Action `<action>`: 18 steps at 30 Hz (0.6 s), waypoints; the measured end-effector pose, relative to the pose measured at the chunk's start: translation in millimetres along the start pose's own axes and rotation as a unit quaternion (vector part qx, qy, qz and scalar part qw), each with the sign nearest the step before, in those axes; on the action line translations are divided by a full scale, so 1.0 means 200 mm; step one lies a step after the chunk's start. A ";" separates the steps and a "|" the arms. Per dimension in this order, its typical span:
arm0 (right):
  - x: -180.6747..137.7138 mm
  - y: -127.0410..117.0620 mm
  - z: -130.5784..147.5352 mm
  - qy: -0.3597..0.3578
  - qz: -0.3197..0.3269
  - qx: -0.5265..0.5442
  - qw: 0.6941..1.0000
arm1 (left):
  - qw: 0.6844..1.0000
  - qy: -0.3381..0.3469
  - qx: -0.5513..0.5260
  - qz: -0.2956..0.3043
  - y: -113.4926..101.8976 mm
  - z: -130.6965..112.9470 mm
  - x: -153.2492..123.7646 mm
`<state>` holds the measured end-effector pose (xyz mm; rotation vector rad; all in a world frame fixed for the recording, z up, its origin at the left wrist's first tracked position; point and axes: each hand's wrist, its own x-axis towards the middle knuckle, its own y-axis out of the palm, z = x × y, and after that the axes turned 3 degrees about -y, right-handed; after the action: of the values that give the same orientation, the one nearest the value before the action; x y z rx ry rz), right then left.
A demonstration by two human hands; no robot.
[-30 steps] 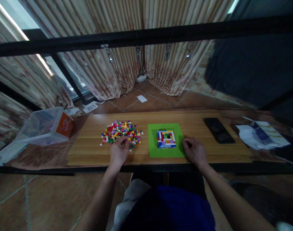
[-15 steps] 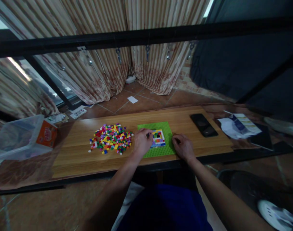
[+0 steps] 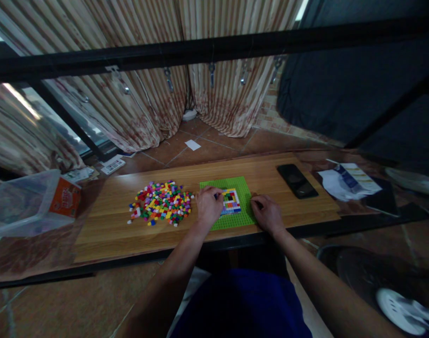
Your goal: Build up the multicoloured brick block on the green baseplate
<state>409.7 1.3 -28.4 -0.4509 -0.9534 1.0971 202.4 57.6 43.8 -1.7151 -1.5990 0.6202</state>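
A green studded baseplate [image 3: 243, 184] lies on the wooden board, bearing a small square pattern of coloured bricks [image 3: 231, 203] with white, yellow, red and blue parts. Over the plate's left side is my left hand [image 3: 209, 206], its fingers curled in at the left edge of the pattern; whatever they pinch is hidden. My right hand [image 3: 267, 213] rests at the plate's right edge with its fingers curled together, and I cannot make out anything in them. To the left of my left hand spreads a pile of small loose bricks [image 3: 165, 202] in many colours.
A black phone [image 3: 297, 180] lies on the wooden board [image 3: 105, 234] at the right. Beyond it are crumpled papers [image 3: 351, 180]. A clear plastic tub [image 3: 24, 202] with an orange label stands at the far left. A black bar [image 3: 147, 56] crosses in front of striped curtains [image 3: 221, 94].
The view has shifted slightly. My left hand remains at the pattern's left edge and my right hand at the plate's right edge, with barely any movement.
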 end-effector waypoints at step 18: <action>0.00 -0.01 0.01 0.000 -0.004 0.002 1.000 | 0.996 -0.078 0.039 0.000 0.01 -0.05 0.03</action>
<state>408.9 0.9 -26.0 -0.4427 -0.9522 1.0910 212.0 61.2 48.3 -1.6435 -1.6582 0.8237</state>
